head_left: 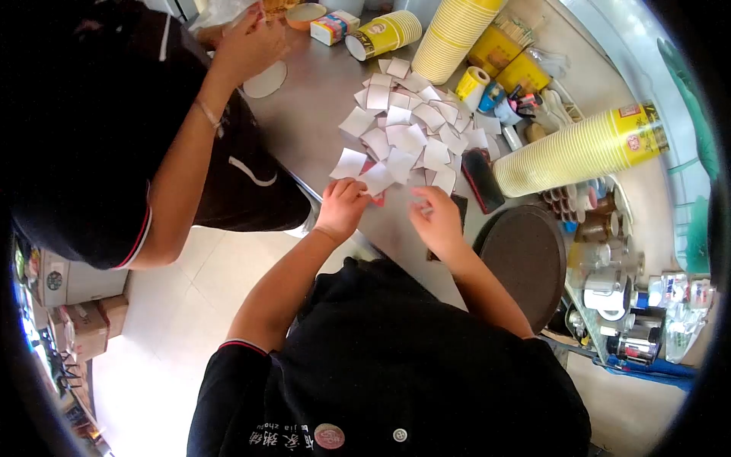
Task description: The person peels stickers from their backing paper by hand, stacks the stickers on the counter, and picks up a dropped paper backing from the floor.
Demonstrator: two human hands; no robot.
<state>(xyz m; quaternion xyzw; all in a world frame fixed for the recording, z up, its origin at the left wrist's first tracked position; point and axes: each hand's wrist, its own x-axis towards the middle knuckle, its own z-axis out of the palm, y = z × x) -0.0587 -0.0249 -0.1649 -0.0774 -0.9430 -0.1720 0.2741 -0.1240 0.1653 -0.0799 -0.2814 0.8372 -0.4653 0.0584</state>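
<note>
Pinching a white square (377,178) at the near edge of a scattered heap of squares (405,135) on the metal table (297,126), the left hand (340,207) was beside something red (379,199). The right hand (439,224) hung half curled near the heap; whether it grasped anything could not be told. Beyond it, a dark red-edged case (483,181) lay beside stacked yellow cups (579,151)
</note>
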